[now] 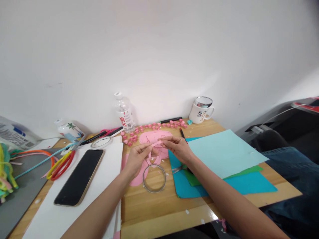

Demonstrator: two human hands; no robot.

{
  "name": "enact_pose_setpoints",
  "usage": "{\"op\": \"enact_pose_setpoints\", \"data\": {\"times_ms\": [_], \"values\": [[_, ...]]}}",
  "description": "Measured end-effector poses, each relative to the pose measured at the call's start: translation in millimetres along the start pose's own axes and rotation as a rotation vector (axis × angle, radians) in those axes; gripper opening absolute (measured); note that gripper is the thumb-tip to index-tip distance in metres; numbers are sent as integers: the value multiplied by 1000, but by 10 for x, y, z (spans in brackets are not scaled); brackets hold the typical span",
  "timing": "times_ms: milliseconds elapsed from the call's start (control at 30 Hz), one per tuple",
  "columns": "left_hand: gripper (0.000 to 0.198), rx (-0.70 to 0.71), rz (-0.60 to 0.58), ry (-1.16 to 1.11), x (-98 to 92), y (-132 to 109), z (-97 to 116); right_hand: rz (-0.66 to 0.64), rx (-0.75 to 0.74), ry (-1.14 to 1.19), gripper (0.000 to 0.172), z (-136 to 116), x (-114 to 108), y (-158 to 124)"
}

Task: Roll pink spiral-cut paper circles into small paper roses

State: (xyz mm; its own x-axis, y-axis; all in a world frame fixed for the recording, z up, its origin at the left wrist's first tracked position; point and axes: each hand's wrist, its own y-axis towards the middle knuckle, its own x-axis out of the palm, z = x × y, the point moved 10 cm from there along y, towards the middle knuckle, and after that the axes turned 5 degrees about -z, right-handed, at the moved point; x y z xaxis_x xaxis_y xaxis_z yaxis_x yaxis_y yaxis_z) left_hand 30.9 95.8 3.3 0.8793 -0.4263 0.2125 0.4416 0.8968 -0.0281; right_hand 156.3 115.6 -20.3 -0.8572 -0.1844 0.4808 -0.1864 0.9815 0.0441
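Observation:
Between my hands stretches a narrow pink paper strip, held above the wooden table. My left hand pinches the strip with thumb and forefinger. At its other end, the fingertips of my right hand close on the paper. Beneath them lie pink paper pieces, some cut in curves. A roll of tape rests flat on the table, nearer to me than both hands. Several small rolled pink paper flowers sit along the wall behind. Scissors lie partly hidden under my right forearm.
On the left are a phone on white paper, red and yellow scissors and a second tape roll. A clear bottle and a white mug stand by the wall. Light blue sheets lie right.

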Motion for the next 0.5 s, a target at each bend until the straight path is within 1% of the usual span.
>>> {"op": "enact_pose_setpoints", "data": {"times_ms": [200, 300, 400, 500], "values": [[18, 94, 54, 30, -40, -22, 110, 34, -3, 42, 20, -17, -38, -4], [20, 123, 81, -3, -71, -30, 139, 52, -6, 59, 18, -24, -54, -5], [23, 134, 53, -41, -50, -26, 144, 71, -20, 72, 16, -22, -89, -1], [20, 169, 23, -82, -20, -33, 187, 75, -54, 71, 14, -35, -121, 8]]}}
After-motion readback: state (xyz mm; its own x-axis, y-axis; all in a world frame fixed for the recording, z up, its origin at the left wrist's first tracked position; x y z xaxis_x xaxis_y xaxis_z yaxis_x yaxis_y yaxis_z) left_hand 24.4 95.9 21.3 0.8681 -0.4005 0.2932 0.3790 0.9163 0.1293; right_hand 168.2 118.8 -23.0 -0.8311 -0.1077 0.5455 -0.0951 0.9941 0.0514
